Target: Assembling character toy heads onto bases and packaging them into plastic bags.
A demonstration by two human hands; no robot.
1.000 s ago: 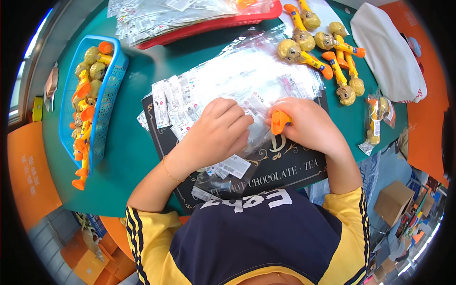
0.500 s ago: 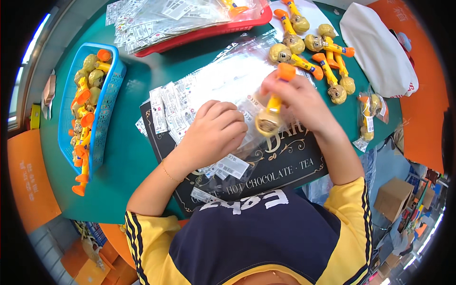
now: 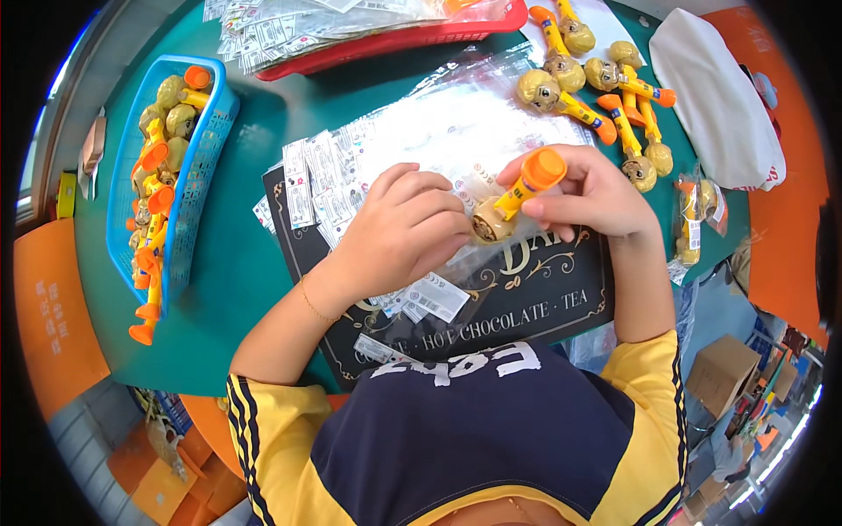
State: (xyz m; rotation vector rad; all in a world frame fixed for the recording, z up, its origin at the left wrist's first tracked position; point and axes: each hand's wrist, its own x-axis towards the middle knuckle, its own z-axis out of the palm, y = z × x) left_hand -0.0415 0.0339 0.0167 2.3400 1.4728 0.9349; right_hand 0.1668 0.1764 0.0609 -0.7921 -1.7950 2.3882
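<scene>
My right hand (image 3: 596,195) grips a doll-headed toy (image 3: 517,200) by its yellow stem. Its orange round end points up, and the gold-haired head hangs downward beside my left fingertips. My left hand (image 3: 405,219) is closed, fingers curled at the edge of a clear plastic bag (image 3: 478,186); its fingertips are partly hidden. The toy's head is at that bag, but whether it sits inside I cannot tell. Beneath both hands lie stacked clear bags with printed white labels (image 3: 338,210), spread over a black decorated board (image 3: 491,320).
To the left, a blue basket (image 3: 230,110) holds several similar toys. At the back stands a red tray (image 3: 377,42) heaped with labelled bags. Several loose toys (image 3: 561,74) lie far right, near a white cloth bag (image 3: 710,101) and a bagged toy (image 3: 688,232) on the green table (image 3: 228,333).
My right hand has brought the toy's head closer to my left fingers and tilted its orange end toward me. My left hand has shifted slightly right. The whole view has moved a little.
</scene>
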